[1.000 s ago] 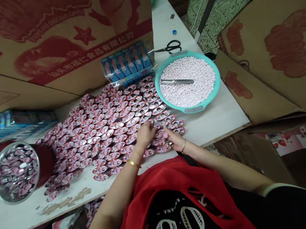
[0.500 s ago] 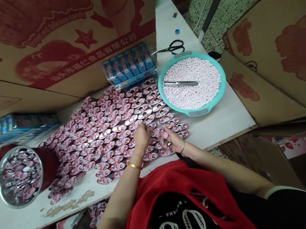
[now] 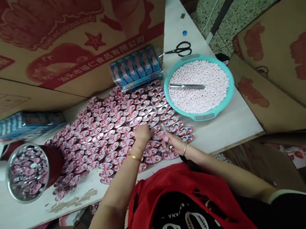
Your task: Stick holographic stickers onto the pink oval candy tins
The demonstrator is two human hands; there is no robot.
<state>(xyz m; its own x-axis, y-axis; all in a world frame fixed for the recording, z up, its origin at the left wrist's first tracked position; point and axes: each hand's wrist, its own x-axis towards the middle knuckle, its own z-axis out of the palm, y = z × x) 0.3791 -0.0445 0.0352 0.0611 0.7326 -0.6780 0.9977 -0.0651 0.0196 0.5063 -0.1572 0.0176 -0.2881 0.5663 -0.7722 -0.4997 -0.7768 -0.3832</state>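
Several small pink and silver oval candy cases (image 3: 106,132) lie in rows across the white table (image 3: 225,126). My left hand (image 3: 141,133) reaches over the near right rows, fingers bent down onto a case. My right hand (image 3: 172,143) sits just right of it, pinching a small pink piece (image 3: 166,138) between its fingertips, above the cases at the table's front edge. A gold bangle circles each wrist.
A teal basin (image 3: 228,98) of small pink-white candies holds a metal scoop (image 3: 187,85) at right. Blue packs (image 3: 136,67) and black scissors (image 3: 180,50) lie behind. A round metal tin (image 3: 27,171) of cases stands left. Printed cardboard boxes (image 3: 49,38) wall the back and right.
My left hand has slid a little farther up the rows. My right hand stays by the front edge with the pink piece. The camera has shifted slightly.
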